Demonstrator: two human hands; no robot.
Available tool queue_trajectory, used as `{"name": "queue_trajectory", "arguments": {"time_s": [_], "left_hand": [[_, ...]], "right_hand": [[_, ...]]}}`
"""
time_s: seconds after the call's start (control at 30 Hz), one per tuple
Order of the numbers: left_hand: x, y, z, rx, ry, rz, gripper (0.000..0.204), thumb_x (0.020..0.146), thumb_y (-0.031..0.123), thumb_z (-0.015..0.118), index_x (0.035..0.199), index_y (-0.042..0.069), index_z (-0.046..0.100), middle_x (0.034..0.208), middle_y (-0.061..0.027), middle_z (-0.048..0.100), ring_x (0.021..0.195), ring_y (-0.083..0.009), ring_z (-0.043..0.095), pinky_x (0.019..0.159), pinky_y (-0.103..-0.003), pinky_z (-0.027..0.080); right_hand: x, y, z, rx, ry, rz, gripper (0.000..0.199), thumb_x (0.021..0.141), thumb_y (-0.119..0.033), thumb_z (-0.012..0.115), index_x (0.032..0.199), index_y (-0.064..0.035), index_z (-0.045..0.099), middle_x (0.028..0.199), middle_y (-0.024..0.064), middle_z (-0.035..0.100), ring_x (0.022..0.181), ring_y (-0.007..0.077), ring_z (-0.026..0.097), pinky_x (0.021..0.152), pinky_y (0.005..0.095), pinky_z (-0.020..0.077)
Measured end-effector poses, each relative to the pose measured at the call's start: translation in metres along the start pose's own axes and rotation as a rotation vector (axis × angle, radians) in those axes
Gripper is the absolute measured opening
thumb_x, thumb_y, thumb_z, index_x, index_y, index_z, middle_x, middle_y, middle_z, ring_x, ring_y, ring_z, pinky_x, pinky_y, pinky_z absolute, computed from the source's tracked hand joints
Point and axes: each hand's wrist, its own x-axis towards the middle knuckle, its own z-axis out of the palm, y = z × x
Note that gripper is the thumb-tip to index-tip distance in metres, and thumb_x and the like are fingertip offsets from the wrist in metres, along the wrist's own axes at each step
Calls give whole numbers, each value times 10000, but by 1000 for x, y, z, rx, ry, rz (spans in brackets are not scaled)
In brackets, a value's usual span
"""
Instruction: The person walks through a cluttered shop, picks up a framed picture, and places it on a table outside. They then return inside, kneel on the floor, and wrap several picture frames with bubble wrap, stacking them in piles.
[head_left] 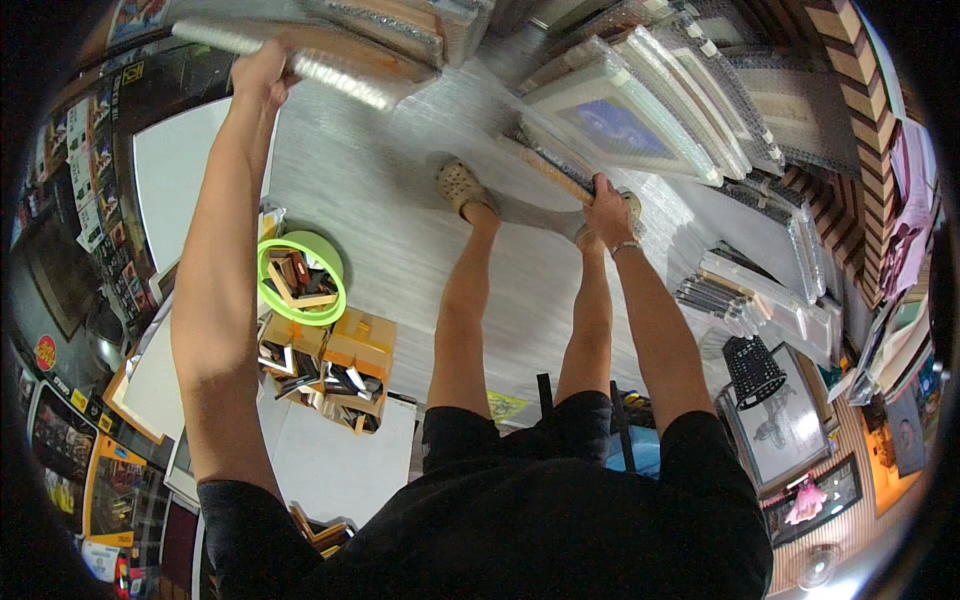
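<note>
At the upper left, my left hand [262,72] is closed around the edge of a bubble-wrapped picture frame [345,78], which is slightly smeared by motion. My right hand [610,215], right of centre, grips the near end of a thin wood-edged frame [552,168] with its thumb along the top. Just beyond that hand leans a row of wrapped frames; the front one is a framed picture with a blue centre [622,128]. Other wrapped frames [395,30] stand close behind the one in my left hand.
A lime-green bucket [335,262] of frame offcuts stands left of my legs, beside a cardboard box [360,345] with more pieces. A black mesh basket [752,372] and stacked frames [725,290] are at right. Zigzag-patterned moulding samples [868,130] line the right side.
</note>
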Motion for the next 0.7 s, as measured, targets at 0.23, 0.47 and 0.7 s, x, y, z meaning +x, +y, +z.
{"name": "queue_trajectory", "arguments": {"time_s": [0.23,0.47,0.7], "left_hand": [[49,-1,32,157,-177,4,361,858,145,587,1168,-24,512,1078,-134,615,959,-273,630,776,-411,536],[43,10,70,7,-331,-121,593,804,373,683,1214,-16,500,1138,-198,562,944,-383,608,720,-497,513],[-4,-20,-18,-149,-484,296,388,918,243,537,1228,18,476,1190,-137,581,1058,-267,608,861,-410,498]], "right_hand": [[-10,-30,-4,52,54,-113,396,770,-65,603,1137,-98,458,1026,166,599,939,362,601,784,458,486],[-26,-129,-46,2,31,-330,384,766,-108,601,1124,-84,464,1002,177,611,861,376,617,726,467,498],[42,-262,-84,38,120,-460,365,762,-96,546,1124,-88,493,904,218,632,807,428,608,705,524,482]]}}
